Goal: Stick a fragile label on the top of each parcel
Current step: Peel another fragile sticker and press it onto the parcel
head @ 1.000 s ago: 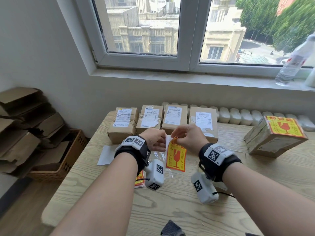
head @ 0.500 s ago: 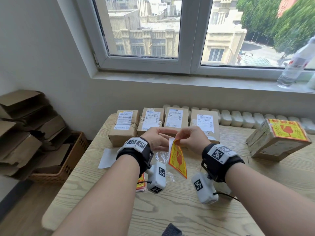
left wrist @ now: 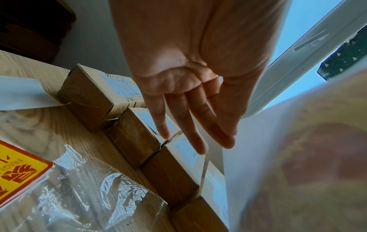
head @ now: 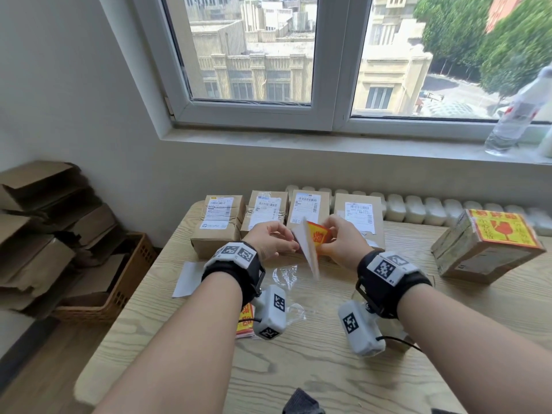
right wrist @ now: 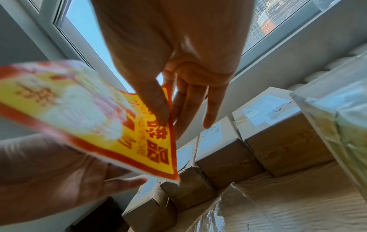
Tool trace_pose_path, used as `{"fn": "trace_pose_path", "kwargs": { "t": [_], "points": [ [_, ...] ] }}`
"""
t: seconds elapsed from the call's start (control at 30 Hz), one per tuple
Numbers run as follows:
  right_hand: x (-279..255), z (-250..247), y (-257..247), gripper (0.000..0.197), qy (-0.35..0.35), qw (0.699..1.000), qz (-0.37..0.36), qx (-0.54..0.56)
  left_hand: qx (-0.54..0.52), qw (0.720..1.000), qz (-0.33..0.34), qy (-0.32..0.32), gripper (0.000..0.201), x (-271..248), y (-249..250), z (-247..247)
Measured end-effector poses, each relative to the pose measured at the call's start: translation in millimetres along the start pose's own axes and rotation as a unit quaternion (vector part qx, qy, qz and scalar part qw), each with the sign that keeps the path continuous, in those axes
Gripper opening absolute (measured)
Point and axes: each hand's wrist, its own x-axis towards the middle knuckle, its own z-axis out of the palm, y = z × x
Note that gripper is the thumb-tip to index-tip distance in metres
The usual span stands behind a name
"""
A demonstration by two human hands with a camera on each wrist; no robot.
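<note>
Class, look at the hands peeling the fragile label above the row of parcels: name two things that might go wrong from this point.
1. The right hand pinches the fragile label by one corner while the left hand pulls the white backing; the freed sticky side might fold onto itself.
2. Crumpled plastic wrap lies on the table just below, so the label might catch on it.
</note>
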Motion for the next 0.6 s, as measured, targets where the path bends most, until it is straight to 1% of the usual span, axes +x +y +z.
{"fn": "trace_pose_path", "kwargs": {
  "t": [0.1,0.17,0.2,0.23,0.27,0.33,0.4,0.5,0.53,0.6],
  "points": [
    [1.0,1.2,-0.1,0.034,-0.017,1.000,0.007,0.018,0.004,1.000,-0.011,-0.004,0.025,-3.1,5.9,3.8],
    [0.2,2.3,-1.7,0.032,-0.034,0.998,0.014,0.042,-0.013,1.000,-0.019,-0.017,0.035,-2.0,5.9,5.8],
    [-0.4,2.9,-2.4,0.030,-0.040,0.998,0.017,0.050,-0.023,0.999,-0.027,-0.030,0.030,-0.7,4.5,6.3],
    [-0.6,3.8,-2.3,0.029,-0.043,0.997,0.020,0.056,-0.019,0.999,-0.029,-0.037,0.017,0.7,2.8,6.1],
    [-1.3,4.2,-2.7,0.029,-0.046,0.997,0.022,0.062,-0.015,0.999,-0.031,-0.039,0.008,0.4,2.3,5.8],
    [-1.8,5.7,-2.7,0.033,-0.054,0.995,0.028,0.078,-0.013,0.999,-0.035,-0.040,0.011,-1.9,3.0,5.2],
    [-1.6,7.7,-2.5,0.035,-0.063,0.993,0.035,0.090,-0.031,0.997,-0.045,-0.062,0.003,-5.2,4.1,5.6],
    [-0.5,12.4,-3.7,0.042,-0.063,0.994,0.032,0.082,-0.050,0.993,-0.068,-0.086,0.050,-4.2,0.2,4.0],
    [0.1,14.1,-4.0,0.043,-0.061,0.995,0.028,0.079,-0.051,0.993,-0.067,-0.088,0.057,-3.2,-2.1,3.5],
    [0.5,16.6,-4.6,0.040,-0.053,0.996,0.021,0.067,-0.053,0.994,-0.060,-0.080,0.055,-2.0,-5.8,1.6]
  ]
}}
